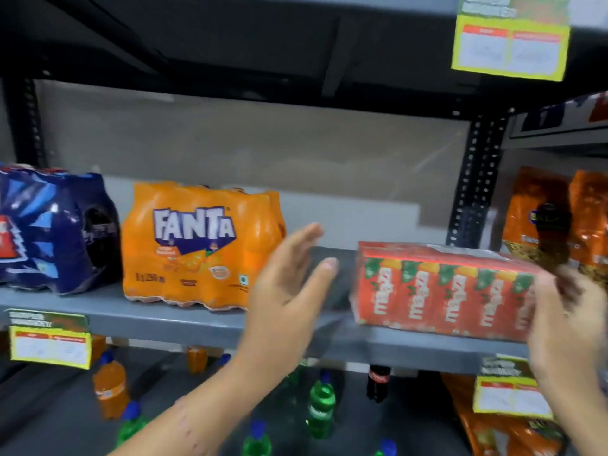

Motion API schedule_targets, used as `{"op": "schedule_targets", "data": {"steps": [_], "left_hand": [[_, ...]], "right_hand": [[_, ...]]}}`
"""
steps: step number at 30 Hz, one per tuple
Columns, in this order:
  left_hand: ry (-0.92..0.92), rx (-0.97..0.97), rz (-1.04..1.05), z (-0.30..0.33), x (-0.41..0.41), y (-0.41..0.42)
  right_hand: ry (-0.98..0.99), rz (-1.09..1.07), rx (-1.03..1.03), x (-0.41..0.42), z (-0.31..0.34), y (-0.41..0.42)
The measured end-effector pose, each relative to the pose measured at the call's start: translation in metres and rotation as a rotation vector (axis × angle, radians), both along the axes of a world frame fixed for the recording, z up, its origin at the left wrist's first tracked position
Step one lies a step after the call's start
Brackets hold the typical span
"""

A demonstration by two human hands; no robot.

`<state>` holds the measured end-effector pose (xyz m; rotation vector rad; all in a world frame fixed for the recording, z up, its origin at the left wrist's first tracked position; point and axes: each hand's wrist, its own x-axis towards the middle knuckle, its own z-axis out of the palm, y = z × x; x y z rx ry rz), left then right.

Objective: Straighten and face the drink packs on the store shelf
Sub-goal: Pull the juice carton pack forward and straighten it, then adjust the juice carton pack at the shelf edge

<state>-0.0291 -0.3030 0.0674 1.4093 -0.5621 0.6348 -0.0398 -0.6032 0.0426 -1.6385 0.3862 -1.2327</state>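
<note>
On the grey shelf [184, 320] stand three drink packs. A dark blue shrink-wrapped pack [49, 228] is at the far left, with an orange Fanta pack [197, 245] beside it, label facing me. A red Maaza carton pack [441, 287] lies on the right, its right end angled slightly toward the front edge. My left hand [289, 284] hovers flat and open between the Fanta and Maaza packs, touching neither. My right hand [562, 320] is at the Maaza pack's right end, fingers against it; motion blur hides the grip.
Black perforated uprights [473, 179] frame the bay. Orange snack bags [556, 222] fill the bay to the right. Yellow price tags [49, 343] hang from shelf edges. On the shelf below stand loose orange, green and cola bottles [320, 406]. The upper shelf [296, 44] is close overhead.
</note>
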Motion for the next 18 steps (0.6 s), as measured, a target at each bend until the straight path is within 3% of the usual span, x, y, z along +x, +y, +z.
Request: {"op": "schedule_targets", "data": {"steps": [2,3,5,7,11,13,18], "left_hand": [[-0.236,0.024,0.323,-0.006,0.0,0.066],[-0.245,0.023,0.455,-0.009,0.004,0.101],[-0.082,0.021,0.586,-0.011,0.018,0.163],[0.164,0.058,0.506,-0.009,0.031,0.193],[0.476,0.344,0.265,0.0,0.05,0.215],[0.508,0.37,0.252,0.002,0.055,0.22],[0.504,0.392,0.236,0.002,0.056,0.21]], "right_hand": [[-0.06,-0.054,-0.193,-0.016,-0.006,0.036],[-0.111,-0.032,-0.241,-0.022,-0.008,0.063],[-0.202,0.059,-0.336,-0.028,-0.015,0.123],[-0.16,0.176,-0.518,-0.026,-0.021,0.172],[0.276,0.408,-0.71,0.0,-0.015,0.224],[0.452,0.408,-0.777,0.007,-0.013,0.234],[0.515,0.366,-0.749,0.009,-0.008,0.232]]}}
